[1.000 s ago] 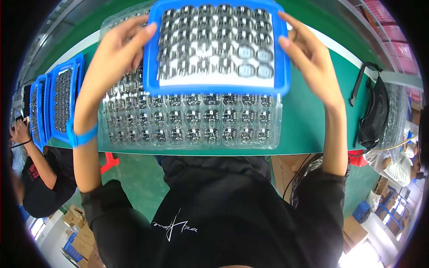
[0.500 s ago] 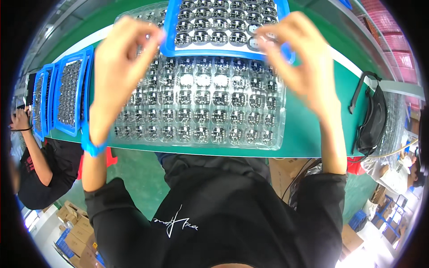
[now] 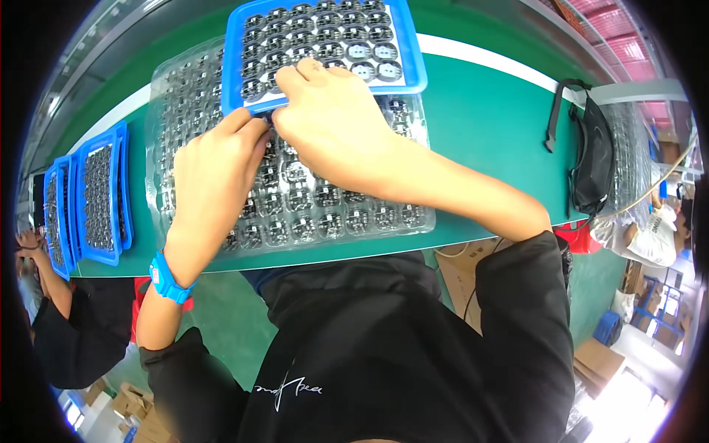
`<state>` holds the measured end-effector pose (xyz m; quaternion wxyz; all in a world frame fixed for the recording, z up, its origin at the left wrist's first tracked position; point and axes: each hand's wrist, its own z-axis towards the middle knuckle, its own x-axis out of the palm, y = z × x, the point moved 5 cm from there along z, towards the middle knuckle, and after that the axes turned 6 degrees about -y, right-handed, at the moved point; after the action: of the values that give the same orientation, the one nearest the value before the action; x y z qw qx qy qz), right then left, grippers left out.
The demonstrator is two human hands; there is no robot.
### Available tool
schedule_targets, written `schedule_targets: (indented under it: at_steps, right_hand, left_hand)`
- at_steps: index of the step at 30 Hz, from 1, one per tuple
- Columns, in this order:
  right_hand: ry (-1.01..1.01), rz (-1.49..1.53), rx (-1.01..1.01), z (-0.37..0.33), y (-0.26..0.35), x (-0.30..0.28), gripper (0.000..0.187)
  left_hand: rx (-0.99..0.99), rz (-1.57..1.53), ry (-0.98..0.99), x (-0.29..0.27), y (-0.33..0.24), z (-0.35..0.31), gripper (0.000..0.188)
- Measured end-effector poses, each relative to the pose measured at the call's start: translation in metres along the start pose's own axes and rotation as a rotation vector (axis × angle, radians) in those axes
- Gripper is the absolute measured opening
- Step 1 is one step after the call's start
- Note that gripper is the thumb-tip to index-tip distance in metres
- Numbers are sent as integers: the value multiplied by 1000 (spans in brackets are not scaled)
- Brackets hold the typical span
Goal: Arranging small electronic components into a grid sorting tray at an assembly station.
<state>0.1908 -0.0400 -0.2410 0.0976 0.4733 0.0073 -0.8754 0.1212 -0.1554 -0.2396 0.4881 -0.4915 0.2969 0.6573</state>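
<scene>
My left hand [image 3: 218, 166], with a blue watch [image 3: 170, 280] on its wrist, is closed in a pinch at the near left corner of a blue tray [image 3: 325, 101]. Beside it, almost touching, my right hand [image 3: 332, 129] is closed too, its knuckles over the tray's near edge. Whatever the fingertips hold is hidden. Rows of small round black-and-silver electronic parts [image 3: 277, 40] fill the blue tray on a white sheet. Several pale grey-faced parts [image 3: 385, 52] sit at its near right corner. Under the hands lies a clear plastic blister tray [image 3: 425, 214] with similar parts in its pockets.
Blue trays [image 3: 117, 192] of small parts stand on the green table [image 3: 495, 140] at the left. A black pouch with a strap [image 3: 597, 162] lies at the right edge, beside stacked clear plastic trays [image 3: 631, 159]. Another person [image 3: 81, 325] sits at the far left.
My hands were apart above the trays; now they meet at the blue tray's near left corner. The right hand has come left across the tray. The view has shifted.
</scene>
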Motion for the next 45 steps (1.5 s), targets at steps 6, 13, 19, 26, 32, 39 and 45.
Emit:
schedule_targets:
  at_steps: [6,13,19,26,32,39,45]
  right_hand:
    - [-114,277,1,-7,-29,-55,10]
    - [21,268,218,-9,-127,-105,8]
    - [122,288,230,-6,-128,-88,10]
    - [165,117,151,-6,-129,-83,12]
    - [224,105,149,-2,-123,-86,11]
    - [275,99,103,-2,-122,-79,11]
    - [296,93,102,-1,-121,-76,13]
  left_hand:
    - [48,-131,-176,-22,-4,-2,8]
    - [-27,-584,-39,-38,2,47,8]
    - [140,-639,-76,-3,-12,103,8]
    - [154,-517,-7,5,-32,125,13]
    - [143,-518,31,6,-34,128,13]
    - [185,-479,27,9,-37,129,13]
    - [259,-407,28,7,-36,129,13]
